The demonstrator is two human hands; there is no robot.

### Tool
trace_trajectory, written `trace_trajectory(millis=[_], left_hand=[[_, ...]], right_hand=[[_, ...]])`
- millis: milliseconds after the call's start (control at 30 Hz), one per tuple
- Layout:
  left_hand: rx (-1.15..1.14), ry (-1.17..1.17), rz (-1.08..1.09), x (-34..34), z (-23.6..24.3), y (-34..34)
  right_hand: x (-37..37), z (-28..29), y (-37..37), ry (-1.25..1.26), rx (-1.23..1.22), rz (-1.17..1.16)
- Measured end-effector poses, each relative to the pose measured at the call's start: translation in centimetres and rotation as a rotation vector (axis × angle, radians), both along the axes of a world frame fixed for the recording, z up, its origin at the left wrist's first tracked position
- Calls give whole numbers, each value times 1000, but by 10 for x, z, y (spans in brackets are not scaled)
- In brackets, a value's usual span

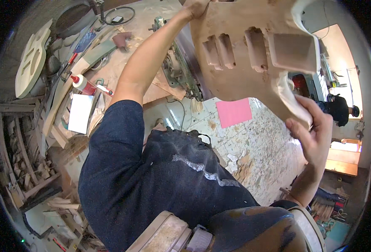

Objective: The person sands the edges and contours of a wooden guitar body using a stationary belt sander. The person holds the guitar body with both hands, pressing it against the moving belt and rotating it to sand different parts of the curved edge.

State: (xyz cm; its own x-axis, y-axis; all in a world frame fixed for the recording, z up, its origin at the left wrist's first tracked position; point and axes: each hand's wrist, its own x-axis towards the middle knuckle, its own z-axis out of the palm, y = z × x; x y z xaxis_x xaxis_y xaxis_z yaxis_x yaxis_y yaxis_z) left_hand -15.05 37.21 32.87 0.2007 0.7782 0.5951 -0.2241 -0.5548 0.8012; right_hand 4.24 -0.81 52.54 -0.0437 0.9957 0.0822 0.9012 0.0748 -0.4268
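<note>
An unfinished wooden electric guitar body (pixel 240 84) is held up in front of me, its routed pickup slots and a large square cavity facing me. My right hand (pixel 313 130) is closed around the tip of its horn, thumb on the near side and fingers behind. At the top edge of the picture, my left hand (pixel 196 8) grips the far left side of the body; its fingers are partly cut off. Just left of the body, and partly behind it, is a green belt sander (pixel 181 69) with a long dark belt.
The wooden bench (pixel 147 17) carries a white glue bottle with red cap (pixel 84 84), a white card (pixel 80 113) and sandpaper (pixel 121 40). A pale guitar body (pixel 34 61) stands at far left. A pink sheet (pixel 234 112) lies on the dusty floor; wood scraps (pixel 26 168) fill a rack.
</note>
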Motion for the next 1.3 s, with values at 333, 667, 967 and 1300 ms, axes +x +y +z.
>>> trace_trajectory(millis=[333,667,967,1300], left_hand=[[-290,-122,11,5,-88,7],[-557,-207,-166,31,-114,16],[-285,187,68,34,-111,-8],[-530,-115,-212,12,-24,-24]], right_hand=[[-23,29,70,151,65,67],[-7,51,134,16,120,141],[-14,58,201,212,222,235],[-36,60,229,134,185,271]])
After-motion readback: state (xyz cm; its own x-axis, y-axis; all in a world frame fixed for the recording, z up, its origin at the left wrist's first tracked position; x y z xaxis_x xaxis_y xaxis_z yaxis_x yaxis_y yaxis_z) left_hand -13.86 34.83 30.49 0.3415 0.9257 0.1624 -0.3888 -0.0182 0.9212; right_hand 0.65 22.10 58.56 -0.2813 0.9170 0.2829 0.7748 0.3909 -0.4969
